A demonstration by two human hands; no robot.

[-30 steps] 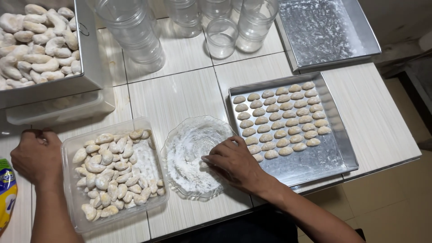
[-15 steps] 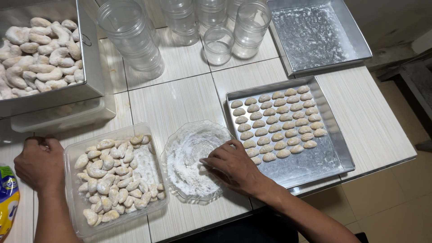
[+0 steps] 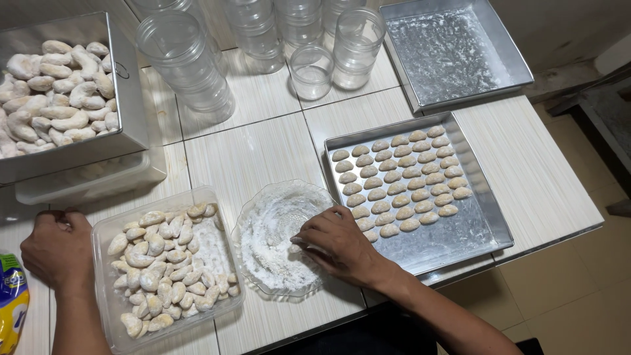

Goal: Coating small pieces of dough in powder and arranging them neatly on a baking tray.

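1. Head camera looks down on a white tiled table (image 3: pixel 263 151). At the far left edge lies a yellow and blue packet (image 3: pixel 12 309).
2. Left hand (image 3: pixel 56 250) rests on the table as a closed fist, just beside the left wall of a clear plastic box (image 3: pixel 105 230). I cannot tell if it holds something inside.
3. That box is full of sugar-coated crescent cookies (image 3: pixel 164 269).
4. Behind it, at the top left, a metal pan (image 3: pixel 128 98) carries more coated crescents and sits on a shallow plastic tray (image 3: pixel 85 184).
5. In the middle stands a glass plate (image 3: pixel 253 217) covered with white powdered sugar (image 3: pixel 269 243). Right hand (image 3: pixel 335 243) reaches into it, fingertips (image 3: pixel 299 240) bent down and touching the sugar. The fingers are drawn together, but what they pinch is hidden.
6. Behind the plate are several empty clear jars (image 3: pixel 184 59), some stacked.
7. Right of the plate, touching near the wrist, a metal baking tray (image 3: pixel 473 223) holds rows of plain small cookies (image 3: pixel 401 177).
8. At the top right lies an empty dusted tray (image 3: pixel 453 46).
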